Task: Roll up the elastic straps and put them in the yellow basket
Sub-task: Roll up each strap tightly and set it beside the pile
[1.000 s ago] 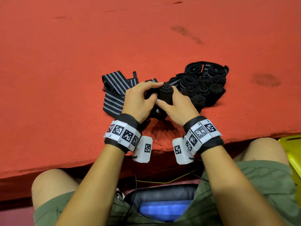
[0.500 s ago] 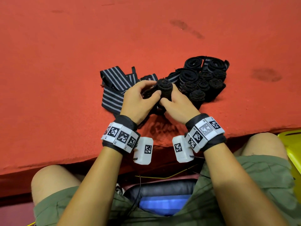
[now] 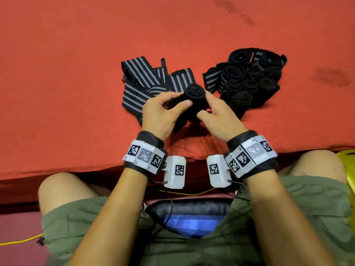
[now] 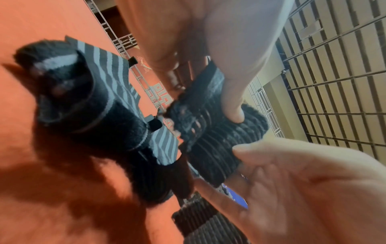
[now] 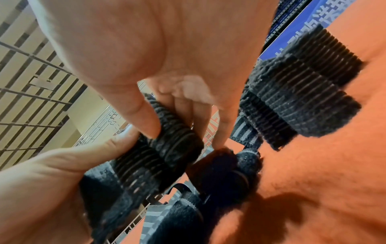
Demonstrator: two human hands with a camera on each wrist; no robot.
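Observation:
A black elastic strap roll [image 3: 195, 93] is held just above the red table, its spiral end facing up. My left hand [image 3: 180, 99] pinches its left side, thumb pressed on the ribbed roll [image 4: 219, 140]. My right hand [image 3: 206, 105] grips its right side, thumb on the roll [image 5: 173, 145] and fingers curled behind it. The strap's loose tail hangs below my hands. Unrolled black-and-grey striped straps [image 3: 142, 81] lie to the left. Several finished rolls [image 3: 249, 79] are piled to the right, also seen as a stack of rolls [image 5: 303, 99]. A corner of the yellow basket [image 3: 347, 158] shows at the right edge.
The red felt table [image 3: 76, 73] has its front edge just below my wrists. My knees in green shorts sit under that edge. A yellow cable [image 3: 19, 241] runs along the floor at the lower left.
Both hands have kept hold of the roll and turned it. My right thumb now sits lower on it, and my left thumb presses its side.

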